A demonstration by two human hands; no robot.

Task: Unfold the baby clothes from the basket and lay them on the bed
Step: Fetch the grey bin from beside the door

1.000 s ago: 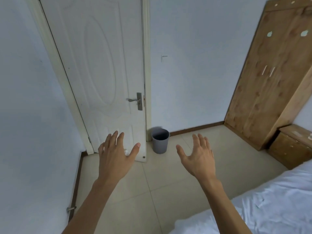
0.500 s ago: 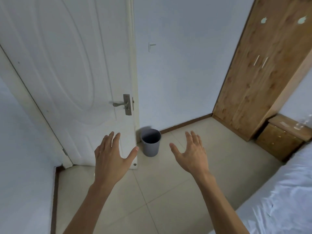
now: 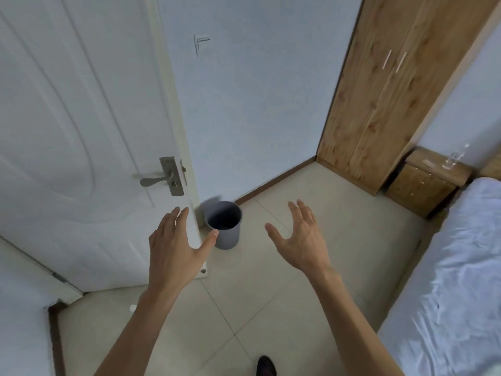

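Both hands are raised in front of the person, backs to the camera. The left hand [image 3: 173, 251] hovers before the lower edge of the white door [image 3: 67, 131], its fingers [image 3: 181, 221] straight and close together, the thumb spread wide toward the grey bin [image 3: 223, 225]. The right hand [image 3: 301, 240] is up over the tiled floor [image 3: 271, 308], its fingers [image 3: 305, 213] spread and slightly bent, thumb out to the left (neither hand grips anything). The bin stands on the floor against the pale wall [image 3: 257, 104], just beside the door's edge. The bed [image 3: 447, 280], covered with a wrinkled white sheet, runs along the right edge of the view, well apart from both hands. Beyond its far end sits a wooden nightstand [image 3: 425, 180] with a clear item on top, too blurred to name, and next to that a tall wooden wardrobe [image 3: 393, 90] with two slim handles. The door carries a metal lever handle [image 3: 153, 181]. A dark shoe tip [image 3: 266, 366] shows at the bottom edge.
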